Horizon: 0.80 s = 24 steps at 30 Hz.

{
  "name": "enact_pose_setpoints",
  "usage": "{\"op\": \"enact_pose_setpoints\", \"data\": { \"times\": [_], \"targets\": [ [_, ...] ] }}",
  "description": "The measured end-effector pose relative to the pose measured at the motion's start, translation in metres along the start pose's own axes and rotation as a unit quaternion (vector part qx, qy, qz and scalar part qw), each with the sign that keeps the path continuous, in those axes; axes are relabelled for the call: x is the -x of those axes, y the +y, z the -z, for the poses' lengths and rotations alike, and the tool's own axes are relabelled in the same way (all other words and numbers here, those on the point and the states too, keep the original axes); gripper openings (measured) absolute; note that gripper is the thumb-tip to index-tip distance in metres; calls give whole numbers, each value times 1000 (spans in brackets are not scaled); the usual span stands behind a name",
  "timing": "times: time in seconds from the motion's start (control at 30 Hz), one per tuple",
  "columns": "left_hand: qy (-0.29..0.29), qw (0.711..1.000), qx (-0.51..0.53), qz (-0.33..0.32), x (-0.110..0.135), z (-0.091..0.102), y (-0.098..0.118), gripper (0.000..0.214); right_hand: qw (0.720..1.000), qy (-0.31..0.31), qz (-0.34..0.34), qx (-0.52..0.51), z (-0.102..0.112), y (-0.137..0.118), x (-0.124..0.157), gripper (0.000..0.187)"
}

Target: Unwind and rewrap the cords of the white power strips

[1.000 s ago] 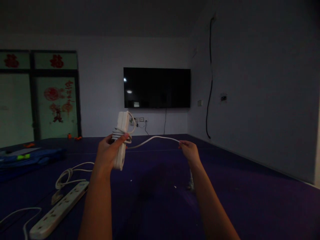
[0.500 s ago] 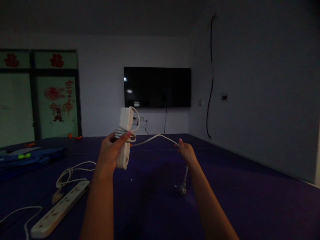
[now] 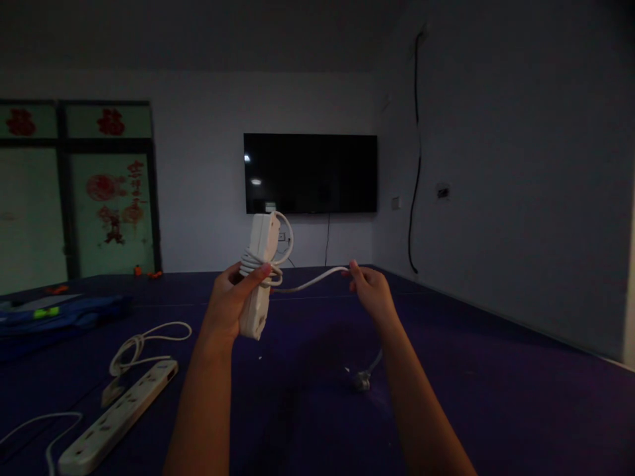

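Note:
My left hand (image 3: 233, 297) is closed round a white power strip (image 3: 262, 239), held nearly upright above the purple surface. Several turns of white cord are wound about the strip's middle, and my thumb presses on them. From there the power cord (image 3: 312, 280) runs across to my right hand (image 3: 371, 289), which pinches it between thumb and fingers. Past that hand the cord drops behind my forearm. Its plug (image 3: 362, 380) hangs or rests low beside the forearm; I cannot tell whether it touches the surface.
A second white power strip (image 3: 122, 413) lies at the left, its cord (image 3: 131, 350) loosely looped behind it. Farther left is blue cloth (image 3: 84, 311) with a yellow-green item (image 3: 46, 313). A television (image 3: 310, 173) hangs on the far wall; a dark cable (image 3: 415, 198) runs down the right wall.
My left hand and the wound strip have moved a little right. My right hand has shifted slightly up, and the cord between the hands now sags instead of arching.

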<state>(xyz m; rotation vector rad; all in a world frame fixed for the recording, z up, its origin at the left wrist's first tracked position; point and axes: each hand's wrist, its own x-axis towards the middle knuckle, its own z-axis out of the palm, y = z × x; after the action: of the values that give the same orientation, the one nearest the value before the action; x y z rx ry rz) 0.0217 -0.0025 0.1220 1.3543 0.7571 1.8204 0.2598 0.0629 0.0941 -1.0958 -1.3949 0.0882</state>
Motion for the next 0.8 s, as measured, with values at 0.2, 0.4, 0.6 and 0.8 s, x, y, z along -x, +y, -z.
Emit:
{"op": "enact_pose_setpoints", "data": {
  "times": [0.2,0.4,0.6,0.8],
  "targets": [
    [-29,1000,-12,-4,1,-5,-3,33,995,-70,54,36,8,-32,10,58],
    [-47,995,-84,-37,0,-17,-9,30,943,-318,101,21,2,-48,24,41],
    [-63,985,-148,-62,0,-24,-14,32,869,-484,98,32,-19,-41,32,26],
    [-125,969,-198,-82,4,-21,-10,34,876,-458,133,69,-23,-25,27,23]
  ]
}}
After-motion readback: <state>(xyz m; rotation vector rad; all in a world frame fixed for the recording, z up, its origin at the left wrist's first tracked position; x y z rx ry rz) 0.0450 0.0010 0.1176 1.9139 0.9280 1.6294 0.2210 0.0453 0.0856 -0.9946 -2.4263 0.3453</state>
